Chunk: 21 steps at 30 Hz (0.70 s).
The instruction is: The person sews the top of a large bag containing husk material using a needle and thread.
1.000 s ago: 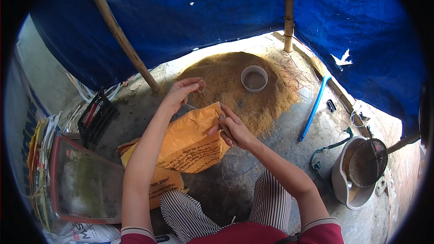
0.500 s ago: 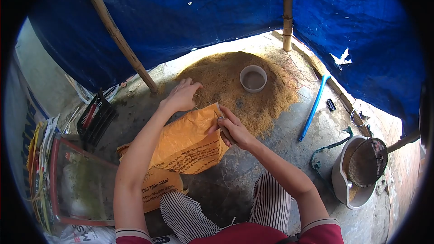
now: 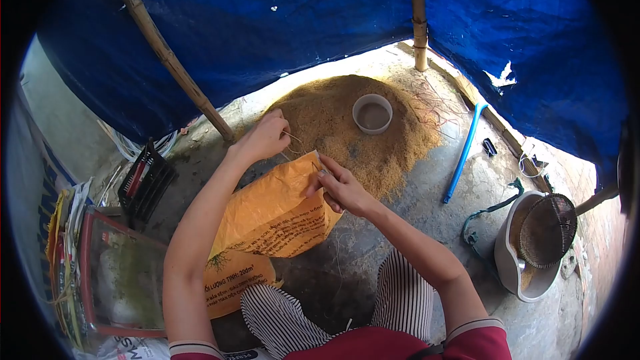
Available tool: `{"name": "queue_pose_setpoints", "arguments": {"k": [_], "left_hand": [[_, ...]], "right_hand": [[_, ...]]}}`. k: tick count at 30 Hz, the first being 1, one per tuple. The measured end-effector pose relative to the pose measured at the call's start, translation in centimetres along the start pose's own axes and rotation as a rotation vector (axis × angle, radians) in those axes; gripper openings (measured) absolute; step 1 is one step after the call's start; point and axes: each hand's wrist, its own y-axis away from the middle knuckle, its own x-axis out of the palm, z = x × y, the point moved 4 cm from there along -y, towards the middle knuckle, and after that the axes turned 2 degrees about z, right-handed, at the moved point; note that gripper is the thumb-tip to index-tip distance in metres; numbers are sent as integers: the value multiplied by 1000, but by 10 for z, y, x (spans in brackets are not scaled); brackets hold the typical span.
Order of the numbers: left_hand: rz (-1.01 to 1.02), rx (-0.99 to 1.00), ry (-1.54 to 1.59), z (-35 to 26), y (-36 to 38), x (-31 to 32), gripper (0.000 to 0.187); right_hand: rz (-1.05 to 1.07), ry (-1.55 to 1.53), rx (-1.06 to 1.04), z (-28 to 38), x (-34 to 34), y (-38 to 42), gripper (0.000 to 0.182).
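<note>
A single head-worn camera looks forward and steeply down with a wide fisheye lens that darkens the corners. The person's knees sit at the bottom edge, and both forearms reach up into the middle. It is close to the concrete floor point(image 3: 413, 207), with a blue tarp point(image 3: 280, 33) filling the top.

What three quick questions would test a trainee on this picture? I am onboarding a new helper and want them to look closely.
1. True or false: the right hand pinches the top edge of the orange sack.
2. What stands sunk in the grain heap?
3. Where is the blue pipe: A, right of the heap; B, under the sack; C, in the bucket?

Key: 1 true. 2 a round grey cup. 3 A.
</note>
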Motion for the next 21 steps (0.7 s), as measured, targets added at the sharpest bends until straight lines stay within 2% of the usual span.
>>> {"name": "queue_pose_setpoints", "arguments": {"k": [7,12,21], "left_hand": [[-24,85,104,-13,2,-5,19],[-165,50,173,-13,5,-7,21],[-291,46,221,-23,-7,4,22]], "right_hand": [[27,-52,5,-1,5,-1,56],[41,-90,-2,-4,6,-3,55],[90,-207,33,-1,6,-1,52]]}}
